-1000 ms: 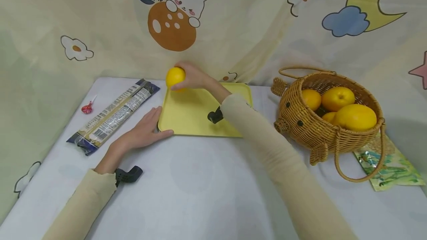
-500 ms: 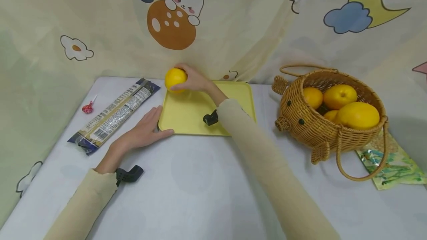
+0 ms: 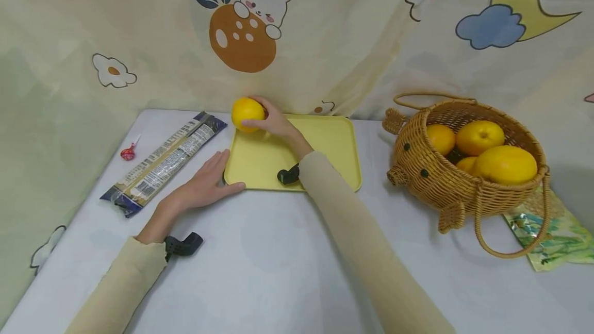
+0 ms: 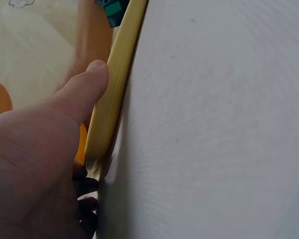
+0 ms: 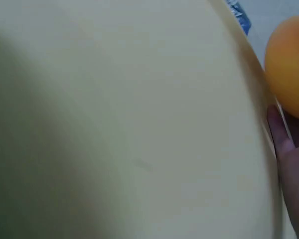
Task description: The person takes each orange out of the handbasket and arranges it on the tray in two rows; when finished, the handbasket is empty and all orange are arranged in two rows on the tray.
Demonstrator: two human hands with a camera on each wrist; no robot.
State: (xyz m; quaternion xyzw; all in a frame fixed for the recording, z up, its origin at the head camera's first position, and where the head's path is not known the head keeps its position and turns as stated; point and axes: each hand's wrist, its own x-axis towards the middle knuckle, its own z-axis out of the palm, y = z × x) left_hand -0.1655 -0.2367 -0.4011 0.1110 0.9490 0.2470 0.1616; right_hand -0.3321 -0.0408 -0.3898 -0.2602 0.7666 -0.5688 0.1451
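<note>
My right hand (image 3: 276, 120) holds a round orange (image 3: 246, 113) between thumb and fingers, over the far left corner of the yellow tray (image 3: 320, 143). In the right wrist view the orange (image 5: 291, 67) overlaps the tray's rim, with fingertips (image 5: 275, 119) just under it. My left hand (image 3: 201, 184) lies at the tray's near left corner, fingers extended along the left side. Its thumb (image 4: 92, 79) rests against the tray's front rim in the left wrist view; the other fingers are partly hidden behind the corner.
A wicker animal-shaped basket (image 3: 431, 192) with several yellow-orange fruits (image 3: 506, 164) stands at the right, partly over a green packet (image 3: 554, 246). Left of the tray lie a long printed packet (image 3: 164, 164) and a red lollipop (image 3: 128, 152). A patterned cloth (image 3: 343, 40) hangs behind the table.
My right hand and the orange have come slightly nearer, and the right forearm has swung left, uncovering more of the tray's right side. The left hand stays put. The head view shifts slightly.
</note>
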